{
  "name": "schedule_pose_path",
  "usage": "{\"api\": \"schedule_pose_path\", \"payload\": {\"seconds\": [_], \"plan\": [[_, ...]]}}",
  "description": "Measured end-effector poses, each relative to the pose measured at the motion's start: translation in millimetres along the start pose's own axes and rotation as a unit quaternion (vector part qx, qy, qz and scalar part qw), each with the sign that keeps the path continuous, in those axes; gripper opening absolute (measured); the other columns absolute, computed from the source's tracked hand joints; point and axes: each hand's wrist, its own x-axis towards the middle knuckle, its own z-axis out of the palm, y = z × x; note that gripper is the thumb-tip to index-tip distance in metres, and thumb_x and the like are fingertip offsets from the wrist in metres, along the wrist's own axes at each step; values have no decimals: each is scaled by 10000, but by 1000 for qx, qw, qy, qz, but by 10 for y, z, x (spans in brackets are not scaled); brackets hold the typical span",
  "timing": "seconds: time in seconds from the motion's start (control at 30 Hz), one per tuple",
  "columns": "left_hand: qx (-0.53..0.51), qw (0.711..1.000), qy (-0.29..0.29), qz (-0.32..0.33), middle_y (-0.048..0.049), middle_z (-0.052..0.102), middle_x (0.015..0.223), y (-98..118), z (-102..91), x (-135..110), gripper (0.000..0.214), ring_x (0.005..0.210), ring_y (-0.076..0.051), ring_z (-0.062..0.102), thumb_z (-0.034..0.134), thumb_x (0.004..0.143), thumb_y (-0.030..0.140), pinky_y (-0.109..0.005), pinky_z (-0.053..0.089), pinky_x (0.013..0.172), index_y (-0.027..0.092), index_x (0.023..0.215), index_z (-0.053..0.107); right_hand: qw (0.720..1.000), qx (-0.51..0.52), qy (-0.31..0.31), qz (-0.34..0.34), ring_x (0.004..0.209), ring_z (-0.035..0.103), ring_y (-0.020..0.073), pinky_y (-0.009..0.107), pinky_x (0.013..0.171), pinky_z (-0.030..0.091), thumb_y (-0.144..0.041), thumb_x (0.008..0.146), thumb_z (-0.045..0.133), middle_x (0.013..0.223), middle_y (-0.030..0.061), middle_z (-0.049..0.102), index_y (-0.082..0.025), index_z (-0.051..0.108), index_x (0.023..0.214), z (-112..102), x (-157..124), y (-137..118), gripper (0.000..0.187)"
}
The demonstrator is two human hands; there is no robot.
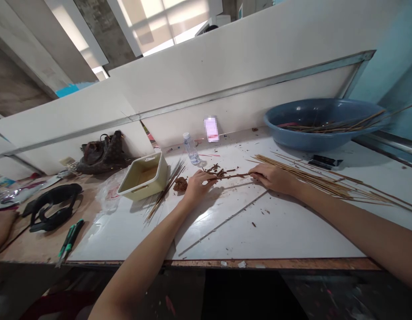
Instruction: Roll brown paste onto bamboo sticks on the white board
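My left hand (196,186) and my right hand (271,177) lie palm down on the white tabletop (246,222) with a thin stick coated in brown paste (233,176) between them. The left fingers pinch its left end and the right fingers close over its right end. A lump of brown paste (180,184) sits just left of my left hand. Small brown crumbs (216,169) lie behind the stick. A long bundle of bare sticks (326,182) runs under and behind my right forearm.
A cream plastic tub (144,175) stands at the left with more sticks (164,192) beside it. A small water bottle (191,149), a blue basin (319,122) holding sticks, a brown bag (102,153), a black strap (53,206) and green-handled tools (69,242) are also on the bench.
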Motion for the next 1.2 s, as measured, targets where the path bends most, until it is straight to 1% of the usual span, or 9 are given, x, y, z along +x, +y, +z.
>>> {"api": "schedule_pose_path", "payload": {"seconds": [0.27, 0.43, 0.5, 0.6, 0.7, 0.97, 1.07, 1.13, 1.2], "plan": [[13, 1000, -3, -5, -58, 838, 877, -27, -12, 18, 82, 938, -259, 745, 832, 1005, 331, -391, 660, 829, 272, 1003, 890, 1000, -6, 3, -6, 995, 804, 297, 455, 940, 645, -371, 1111, 526, 1086, 111, 857, -240, 805, 1142, 28, -4, 16, 309], [31, 999, -16, -36, -68, 795, 978, -41, -14, -12, 293, 828, -211, 751, 836, 1007, 367, -361, 656, 804, 260, 1280, 851, 1000, -2, -8, -3, 1005, 804, 304, 483, 946, 654, -375, 1114, 525, 1098, 118, 856, -231, 802, 1144, 1, 4, -18, 314], [36, 999, -29, -19, -80, 802, 1001, -45, -17, -18, 330, 860, -229, 757, 841, 1000, 388, -383, 662, 821, 262, 1305, 839, 1000, -2, -5, -3, 1008, 805, 305, 477, 943, 654, -369, 1111, 534, 1095, 114, 856, -239, 803, 1140, -2, 6, -23, 300], [56, 996, -60, 29, -97, 833, 970, -52, -20, -13, 168, 936, -273, 747, 826, 1005, 370, -435, 647, 863, 256, 1120, 873, 1000, -5, -1, -7, 1003, 809, 294, 450, 939, 651, -367, 1109, 546, 1087, 103, 856, -251, 808, 1142, 5, 2, -34, 289], [85, 993, -78, 38, -76, 830, 878, -63, -11, -7, 131, 862, -262, 706, 788, 1030, 333, -431, 606, 836, 250, 965, 866, 1000, -3, -6, -11, 1000, 809, 289, 437, 931, 648, -379, 1114, 549, 1097, 103, 856, -253, 813, 1163, 24, -10, -44, 297], [69, 995, -58, 29, -64, 816, 832, -52, -9, 7, 180, 870, -270, 681, 788, 1027, 332, -424, 582, 819, 254, 873, 838, 1000, 1, 0, -18, 994, 802, 286, 430, 917, 646, -398, 1126, 536, 1085, 110, 850, -247, 806, 1161, 42, -5, 10, 312], [102, 993, -54, 27, -72, 819, 890, -37, -23, 6, 152, 908, -279, 709, 770, 1042, 380, -457, 599, 886, 267, 1087, 861, 1000, 4, -4, -18, 1002, 802, 288, 446, 932, 649, -401, 1128, 534, 1095, 104, 851, -253, 806, 1181, 26, -2, -17, 315], [126, 991, -46, 12, -79, 815, 924, -33, -29, 5, 320, 925, -286, 721, 756, 1051, 405, -456, 609, 877, 259, 1330, 809, 1000, 2, -5, -15, 1047, 805, 294, 455, 972, 643, -410, 1126, 544, 1145, 102, 853, -257, 802, 1224, 22, -7, -54, 316], [131, 990, -52, 17, -90, 823, 964, -32, -33, 8, 361, 943, -289, 728, 738, 1062, 403, -452, 608, 873, 244, 1383, 785, 1000, -7, 0, -7, 1090, 807, 303, 457, 1001, 638, -421, 1117, 562, 1216, 110, 849, -252, 777, 1320, 28, -13, -91, 341]]}}
